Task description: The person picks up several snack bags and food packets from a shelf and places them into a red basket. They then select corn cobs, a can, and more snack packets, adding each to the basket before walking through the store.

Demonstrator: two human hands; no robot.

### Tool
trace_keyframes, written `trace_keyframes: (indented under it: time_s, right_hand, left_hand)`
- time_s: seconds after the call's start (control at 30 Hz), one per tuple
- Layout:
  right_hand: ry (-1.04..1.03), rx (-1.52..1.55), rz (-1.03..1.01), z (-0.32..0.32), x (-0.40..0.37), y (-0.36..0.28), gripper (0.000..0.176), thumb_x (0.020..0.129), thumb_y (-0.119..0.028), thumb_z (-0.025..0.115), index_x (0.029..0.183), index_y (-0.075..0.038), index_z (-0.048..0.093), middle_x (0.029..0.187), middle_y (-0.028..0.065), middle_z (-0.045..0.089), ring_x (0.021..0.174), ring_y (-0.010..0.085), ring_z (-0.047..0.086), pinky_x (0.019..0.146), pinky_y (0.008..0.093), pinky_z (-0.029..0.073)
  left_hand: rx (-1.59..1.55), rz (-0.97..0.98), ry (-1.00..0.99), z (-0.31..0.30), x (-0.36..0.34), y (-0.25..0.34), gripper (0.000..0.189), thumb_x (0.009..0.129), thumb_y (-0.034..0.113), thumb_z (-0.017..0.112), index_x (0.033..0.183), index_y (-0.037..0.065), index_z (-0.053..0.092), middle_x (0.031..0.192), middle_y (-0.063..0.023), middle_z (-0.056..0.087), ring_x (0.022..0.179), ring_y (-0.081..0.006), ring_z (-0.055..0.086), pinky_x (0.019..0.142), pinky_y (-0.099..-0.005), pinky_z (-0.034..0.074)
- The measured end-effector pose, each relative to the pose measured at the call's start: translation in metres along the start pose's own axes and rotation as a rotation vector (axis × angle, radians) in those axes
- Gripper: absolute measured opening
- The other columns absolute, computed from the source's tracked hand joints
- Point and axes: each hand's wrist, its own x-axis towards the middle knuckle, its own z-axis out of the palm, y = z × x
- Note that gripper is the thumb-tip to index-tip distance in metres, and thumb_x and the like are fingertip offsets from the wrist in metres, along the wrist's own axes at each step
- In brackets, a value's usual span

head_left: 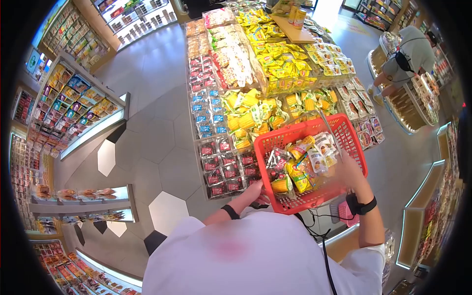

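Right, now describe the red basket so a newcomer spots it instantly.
Find the big central display heaped with packaged goods. At its near end, against the person's white shirt, is the red basket. Its bright red, perforated walls and jumbled mix of packets set it apart from the display's see-through compartments.

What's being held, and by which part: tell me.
The red basket, apparently, by its near left corner, in the left hand; the right hand is blurred, its hold unclear.

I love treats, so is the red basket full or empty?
The red basket is partly full: snack packets lie heaped in its middle, and bare wall with holes shows beside them.
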Motion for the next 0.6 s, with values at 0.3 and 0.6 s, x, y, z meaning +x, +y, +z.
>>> trace_keyframes:
  time_s: [0.3, 0.6]
  right_hand:
    - [0.051, 0.067, 0.315, -0.010, 0.021, -0.054, 0.024, 0.099, -0.023, 0.045, 0.098, 0.001, 0.049, 0.077, 0.0304, 0.060, 0.076, 0.0498, 0.058, 0.064, 0.0561, 0.043]
    - [0.093, 0.020, 0.452, -0.011, 0.021, -0.068, 0.021, 0.098, -0.021, 0.047, 0.102, -0.001, 0.052, 0.079, 0.0294, 0.060, 0.078, 0.0487, 0.059, 0.065, 0.0529, 0.045]
  left_hand:
    - [-0.205, 0.468, 0.663, -0.257, 0.060, 0.043, 0.020, 0.091, 0.022, 0.059, 0.098, 0.003, 0.058, 0.079, -0.0052, 0.064, 0.063, -0.0103, 0.058, 0.053, -0.0238, 0.045]
    - [0.885, 0.433, 1.047, -0.361, 0.141, 0.101, 0.057, 0.076, 0.017, 0.073, 0.127, 0.005, 0.050, 0.133, -0.0159, 0.052, 0.124, -0.0325, 0.050, 0.096, -0.0526, 0.044]
